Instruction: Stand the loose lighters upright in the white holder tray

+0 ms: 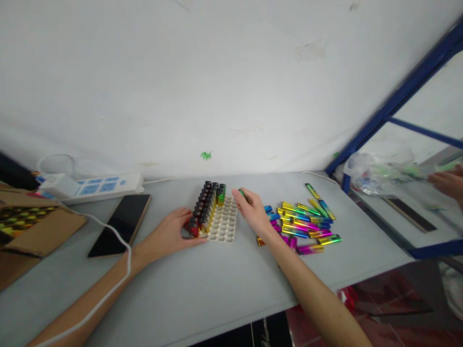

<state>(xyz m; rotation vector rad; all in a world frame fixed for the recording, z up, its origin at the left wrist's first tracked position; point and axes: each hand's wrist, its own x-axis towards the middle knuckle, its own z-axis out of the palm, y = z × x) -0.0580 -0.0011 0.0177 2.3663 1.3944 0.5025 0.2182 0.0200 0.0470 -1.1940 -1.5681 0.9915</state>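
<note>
A white tray [223, 225] with rows of round holes lies on the grey table. Lighters [205, 205] with black tops stand upright in its left columns, and green ones stand at the back of the third column. My left hand [173, 230] rests at the tray's front left corner, fingers spread around it and touching a red lighter [194, 226]. Over the tray's back right corner, my right hand [251, 207] pinches a green lighter [243, 193], mostly hidden by the fingers. Loose shiny lighters [302, 221] in many colours lie in a pile to the right.
At the left are a phone [121, 224], a white power strip [104, 187] and an open cardboard box [43, 231]. A white cable [129, 260] crosses my left forearm. Beyond the blue frame [379, 120] at the right are plastic bags [365, 171] and another person's hand [448, 180].
</note>
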